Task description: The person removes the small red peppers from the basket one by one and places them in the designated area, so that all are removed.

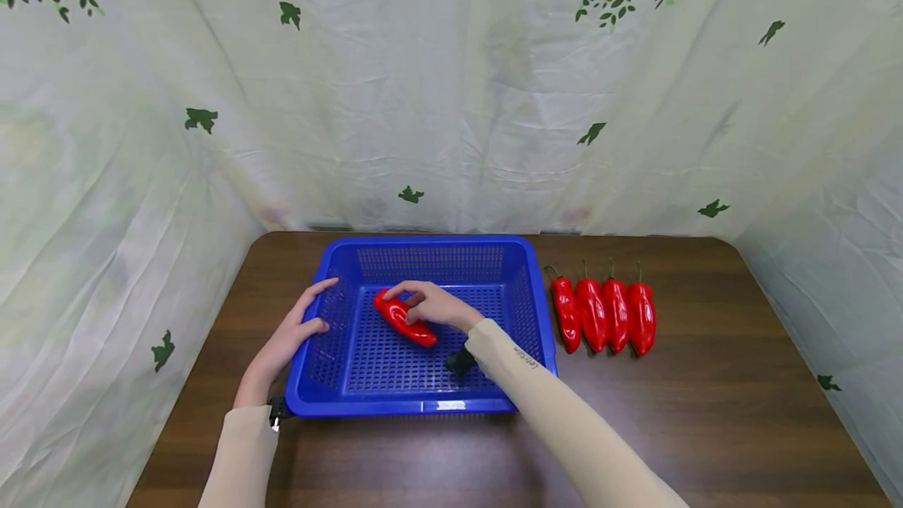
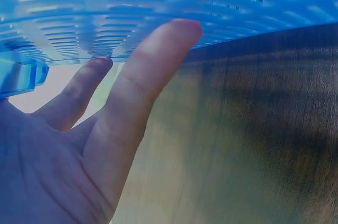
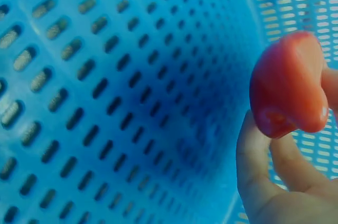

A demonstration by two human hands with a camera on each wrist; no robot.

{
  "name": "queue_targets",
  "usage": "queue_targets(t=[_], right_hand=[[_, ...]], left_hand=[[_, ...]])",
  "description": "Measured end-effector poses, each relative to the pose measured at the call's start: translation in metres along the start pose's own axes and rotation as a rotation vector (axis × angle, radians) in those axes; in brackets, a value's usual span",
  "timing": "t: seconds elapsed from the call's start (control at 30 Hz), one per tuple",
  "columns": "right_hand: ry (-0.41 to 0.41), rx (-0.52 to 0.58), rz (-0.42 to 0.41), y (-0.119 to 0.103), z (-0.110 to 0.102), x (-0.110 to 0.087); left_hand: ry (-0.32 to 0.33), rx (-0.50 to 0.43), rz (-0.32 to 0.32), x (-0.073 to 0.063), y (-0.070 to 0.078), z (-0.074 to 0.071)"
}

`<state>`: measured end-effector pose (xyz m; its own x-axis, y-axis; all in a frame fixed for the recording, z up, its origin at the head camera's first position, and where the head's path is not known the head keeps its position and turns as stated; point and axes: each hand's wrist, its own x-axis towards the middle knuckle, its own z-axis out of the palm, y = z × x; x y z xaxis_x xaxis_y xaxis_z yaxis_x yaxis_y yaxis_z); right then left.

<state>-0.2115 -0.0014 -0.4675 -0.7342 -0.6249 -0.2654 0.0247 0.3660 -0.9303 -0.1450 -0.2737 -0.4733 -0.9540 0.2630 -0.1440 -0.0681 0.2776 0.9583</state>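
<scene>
A blue plastic basket [image 1: 437, 241] with slotted walls and floor stands on the table. My right hand [image 1: 432, 304] reaches inside it and pinches a glossy red chili pepper [image 1: 400, 320] between thumb and fingers. In the right wrist view one rounded end of the red chili pepper [image 3: 288, 84] faces the camera, with the slotted floor and wall around it. My left hand [image 1: 285, 342] touches the basket's left side, thumb and fingers spread. Its fingers look fairly straight against the slotted wall [image 2: 174, 2] in the left wrist view.
Several more red chili peppers [image 1: 591, 316] with thin stems lie in a row just right of the basket. Brown wooden tabletop [image 1: 734, 382] extends to the right. A pale leaf-patterned cloth [image 1: 451, 100] hangs behind and along both sides.
</scene>
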Motion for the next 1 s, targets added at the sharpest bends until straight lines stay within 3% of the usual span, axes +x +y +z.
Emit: queue_targets(t=[0.27,0.6,1.0], right_hand=[[0.06,0.114,-0.005,-0.006,-0.013,-0.008],[0.078,0.223,-0.08,-0.015,-0.032,-0.023],[0.091,0.239,-0.116,-0.023,-0.052,-0.04]], left_hand=[[0.005,-0.002,0.005,0.0,-0.001,0.0],[0.006,-0.003,0.0,0.0,-0.001,0.001],[-0.004,-0.019,0.012,0.0,0.0,0.0]])
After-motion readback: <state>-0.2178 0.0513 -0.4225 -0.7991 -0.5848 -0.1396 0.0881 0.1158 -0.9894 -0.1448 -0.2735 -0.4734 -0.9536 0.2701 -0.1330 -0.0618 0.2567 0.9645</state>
